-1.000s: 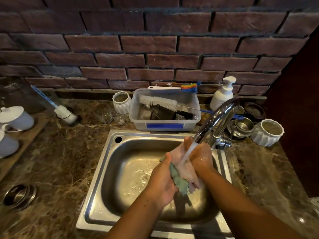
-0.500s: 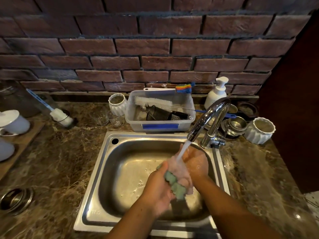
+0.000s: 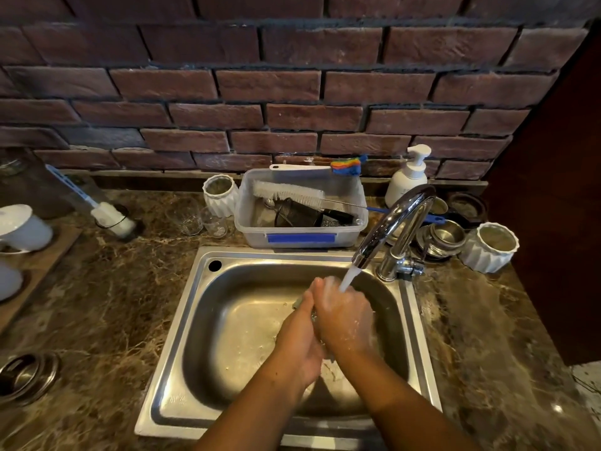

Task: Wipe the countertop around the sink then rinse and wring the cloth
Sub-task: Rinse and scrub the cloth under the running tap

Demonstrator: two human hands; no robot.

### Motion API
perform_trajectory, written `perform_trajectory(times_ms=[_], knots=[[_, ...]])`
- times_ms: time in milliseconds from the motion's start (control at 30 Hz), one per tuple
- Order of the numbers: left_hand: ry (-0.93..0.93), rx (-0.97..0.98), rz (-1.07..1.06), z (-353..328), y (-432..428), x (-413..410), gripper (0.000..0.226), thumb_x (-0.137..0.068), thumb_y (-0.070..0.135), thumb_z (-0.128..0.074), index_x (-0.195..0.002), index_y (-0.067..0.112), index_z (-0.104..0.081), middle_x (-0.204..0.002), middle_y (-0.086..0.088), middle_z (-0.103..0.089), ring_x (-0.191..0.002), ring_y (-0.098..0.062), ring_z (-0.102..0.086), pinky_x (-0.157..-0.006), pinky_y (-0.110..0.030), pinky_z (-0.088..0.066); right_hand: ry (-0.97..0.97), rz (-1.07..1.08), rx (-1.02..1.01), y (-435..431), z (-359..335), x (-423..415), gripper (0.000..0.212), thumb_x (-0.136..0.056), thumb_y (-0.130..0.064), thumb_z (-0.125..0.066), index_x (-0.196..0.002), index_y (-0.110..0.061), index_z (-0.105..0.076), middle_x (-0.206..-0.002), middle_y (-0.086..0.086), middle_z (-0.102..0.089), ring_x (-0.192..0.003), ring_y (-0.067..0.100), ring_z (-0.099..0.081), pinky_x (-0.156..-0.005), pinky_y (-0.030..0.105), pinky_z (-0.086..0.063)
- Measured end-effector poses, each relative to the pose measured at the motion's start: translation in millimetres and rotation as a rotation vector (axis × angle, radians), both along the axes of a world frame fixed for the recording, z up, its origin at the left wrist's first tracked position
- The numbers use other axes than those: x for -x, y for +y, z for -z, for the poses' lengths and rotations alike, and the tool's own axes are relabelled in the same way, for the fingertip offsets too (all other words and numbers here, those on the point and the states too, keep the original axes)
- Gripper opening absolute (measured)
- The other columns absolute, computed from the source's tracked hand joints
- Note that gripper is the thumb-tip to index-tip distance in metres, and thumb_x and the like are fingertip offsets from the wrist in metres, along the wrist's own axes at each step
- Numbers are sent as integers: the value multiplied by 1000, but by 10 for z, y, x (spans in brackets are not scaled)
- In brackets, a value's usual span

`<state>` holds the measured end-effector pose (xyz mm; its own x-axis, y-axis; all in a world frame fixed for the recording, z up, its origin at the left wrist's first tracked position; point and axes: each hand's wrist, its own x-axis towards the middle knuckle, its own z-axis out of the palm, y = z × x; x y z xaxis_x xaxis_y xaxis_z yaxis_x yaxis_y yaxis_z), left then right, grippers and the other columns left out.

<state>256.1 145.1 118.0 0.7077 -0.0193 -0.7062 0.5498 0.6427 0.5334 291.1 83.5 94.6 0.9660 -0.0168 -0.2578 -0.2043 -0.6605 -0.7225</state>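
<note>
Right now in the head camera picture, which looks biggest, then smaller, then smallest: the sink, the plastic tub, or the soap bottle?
1. sink
2. plastic tub, behind it
3. soap bottle

The sink is nearest the camera, so it looks extra big.

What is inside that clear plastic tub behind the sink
The tub holds a white bottle brush lying across a dark mesh strainer. The tub's frosted wall and the strainer hide whatever lies beneath.

Your veined brown marble countertop [image 3: 107, 307], red-brown brick wall [image 3: 292, 86], white soap bottle [image 3: 406, 180], rainbow-headed brush [image 3: 346, 166] upper centre.
</note>
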Motion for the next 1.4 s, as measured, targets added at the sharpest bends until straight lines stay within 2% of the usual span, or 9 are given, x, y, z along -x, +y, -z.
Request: perform_trajectory(times_ms=[100,233,400,500,567,967,1133,1267,1400], knots=[[-31,-27,80,43,105,64,42,-106,44,-39,-129,18,-62,-112,-12,-77,-106,-30,-72,-91,-50,-57,-2,225,-271,-332,102,-291,26,-98,-30,-57,-74,-19,-62,-73,-5,-65,-82,20,-70,-61,16,-47],[-53,-25,147,111,136,93,43,-105,47,-40,-132,20,-59,-118,-12,-75,-110,-30,-71,-102,-56,-51,1,124,-190,-494,262,-385,15,-96,-3,-54,-98,-3,-69,-95,15,-69,-95,34,-65,-79,36,-50],[76,54,60,44,141,-113,42,-103,47,-45,-123,16,-64,-114,-17,-75,-107,-36,-70,-84,-50,-56,-160,2,-204,-313,80,-191,29,-96,-32,-45,-78,-23,-67,-70,-6,-66,-63,7,-57,-58,9,-38],[45,57,39,-26,14,-92,42,-96,41,-59,-119,9,-71,-108,-15,-77,-104,-30,-73,-86,-43,-57,-93,-108,268,-51,97,45,36,-99,-34,-41,-97,-17,-73,-91,-5,-69,-85,11,-61,-77,16,-44],[-1,26,38,-18,-40,13,41,-97,44,-58,-121,12,-71,-111,-14,-77,-106,-29,-73,-87,-44,-58,-57,44,-46,-88,180,99,33,-99,-41,-49,-91,-19,-73,-85,-1,-70,-81,17,-68,-74,29,-53],[49,52,62,104,100,-64,46,-104,49,-40,-127,16,-62,-118,-19,-73,-114,-37,-66,-104,-57,-47,-333,80,-124,-520,104,-208,35,-101,-26,-52,-67,-19,-61,-57,0,-60,-53,15,-59,-45,21,-43],[21,97,12,35,-26,-134,44,-96,47,-58,-118,12,-73,-110,-15,-77,-104,-30,-73,-82,-42,-59,-425,-160,241,-183,101,-60,27,-98,-30,-47,-80,-16,-62,-68,-1,-62,-58,15,-56,-54,28,-42],[-66,37,67,95,36,47,44,-104,46,-41,-130,20,-65,-119,-14,-74,-110,-31,-71,-92,-49,-57,-138,224,-112,-358,141,-320,29,-96,-32,-61,-69,-24,-57,-71,-6,-63,-75,16,-67,-71,31,-54],[-19,7,99,171,141,123,45,-105,48,-40,-133,18,-59,-120,-15,-73,-111,-32,-71,-95,-50,-55,38,157,-100,-451,259,-481,8,-97,-16,-59,-97,-11,-64,-97,8,-64,-100,24,-62,-91,31,-48]])
